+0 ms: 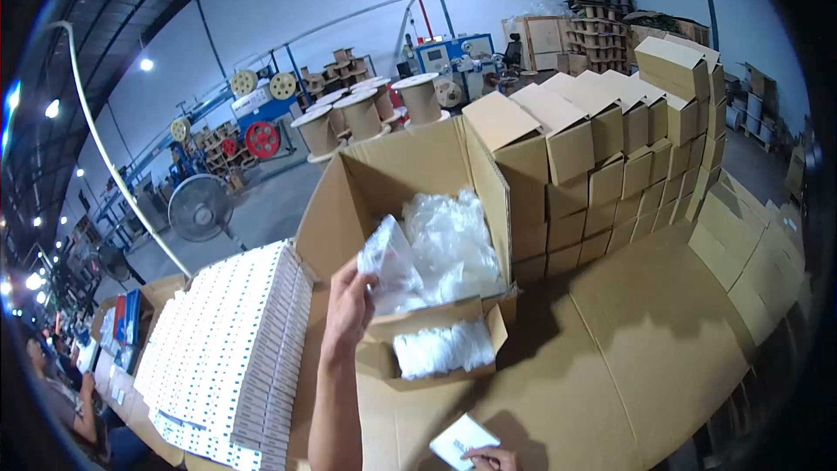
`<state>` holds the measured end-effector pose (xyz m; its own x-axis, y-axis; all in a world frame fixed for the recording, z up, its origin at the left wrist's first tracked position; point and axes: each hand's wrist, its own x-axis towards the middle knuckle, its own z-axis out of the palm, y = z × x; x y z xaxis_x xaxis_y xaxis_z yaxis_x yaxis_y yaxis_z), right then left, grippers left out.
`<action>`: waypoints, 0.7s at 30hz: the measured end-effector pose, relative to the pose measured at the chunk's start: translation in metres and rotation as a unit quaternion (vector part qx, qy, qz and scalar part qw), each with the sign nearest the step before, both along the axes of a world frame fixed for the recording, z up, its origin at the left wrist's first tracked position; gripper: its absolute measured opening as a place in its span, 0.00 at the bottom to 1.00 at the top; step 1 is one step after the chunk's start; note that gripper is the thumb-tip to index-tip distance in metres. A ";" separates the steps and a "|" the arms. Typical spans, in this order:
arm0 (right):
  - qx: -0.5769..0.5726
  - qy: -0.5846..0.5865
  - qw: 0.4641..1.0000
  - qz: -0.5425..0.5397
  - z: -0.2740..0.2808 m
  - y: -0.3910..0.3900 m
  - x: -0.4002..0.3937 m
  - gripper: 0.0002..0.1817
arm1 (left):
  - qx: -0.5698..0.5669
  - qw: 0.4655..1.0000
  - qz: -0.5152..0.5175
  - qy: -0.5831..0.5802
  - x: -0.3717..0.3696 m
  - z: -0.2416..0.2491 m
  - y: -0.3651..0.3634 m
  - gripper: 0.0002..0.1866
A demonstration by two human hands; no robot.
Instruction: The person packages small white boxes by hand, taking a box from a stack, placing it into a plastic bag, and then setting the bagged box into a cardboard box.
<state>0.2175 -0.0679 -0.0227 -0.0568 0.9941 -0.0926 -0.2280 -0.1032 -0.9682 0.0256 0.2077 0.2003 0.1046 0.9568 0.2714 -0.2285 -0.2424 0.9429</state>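
My left hand [350, 307] is closed on a clear plastic bag [390, 255], pinched at the front of a large open cardboard box [330, 209]. Inside that box lies a heap of crumpled clear plastic bags [449, 231]. Low at the bottom edge, my right hand [495, 459] grips a small white box [462, 438] with dark print on its face; part of this hand is cut off by the frame. Between my hands stands a small open carton [436, 381] packed with white, plastic-wrapped items [445, 349].
Stacked white boxes [218, 323] with blue marks rise on the left. Closed brown cartons [602, 148] form a wall at right, on a cardboard-covered table [645, 349]. Behind are a fan [200, 208] and cable spools [414, 98]. Another person [83, 406] sits at far left.
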 end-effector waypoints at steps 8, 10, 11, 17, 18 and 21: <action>0.077 0.082 0.994 0.000 0.029 0.022 0.010 0.29 | -0.118 0.989 -0.074 -0.039 -0.016 -0.116 -0.148 0.17; 0.090 0.069 0.993 0.025 0.045 0.035 0.007 0.29 | -0.100 0.993 -0.057 0.026 -0.008 -0.127 -0.177 0.18; 0.092 0.044 0.993 0.059 0.050 0.039 0.006 0.29 | -0.097 0.993 -0.061 0.030 -0.008 -0.139 -0.186 0.17; 0.092 -0.156 0.983 -0.037 0.021 0.050 -0.018 0.15 | -0.093 0.992 -0.066 0.053 -0.012 -0.201 -0.213 0.14; 0.091 -0.206 0.973 -0.057 0.017 0.050 -0.020 0.12 | -0.113 0.990 -0.045 0.075 -0.015 -0.206 -0.214 0.10; 0.129 -0.107 0.981 -0.097 0.004 0.047 -0.027 0.08 | -0.177 0.983 -0.001 0.041 -0.027 -0.221 -0.207 0.08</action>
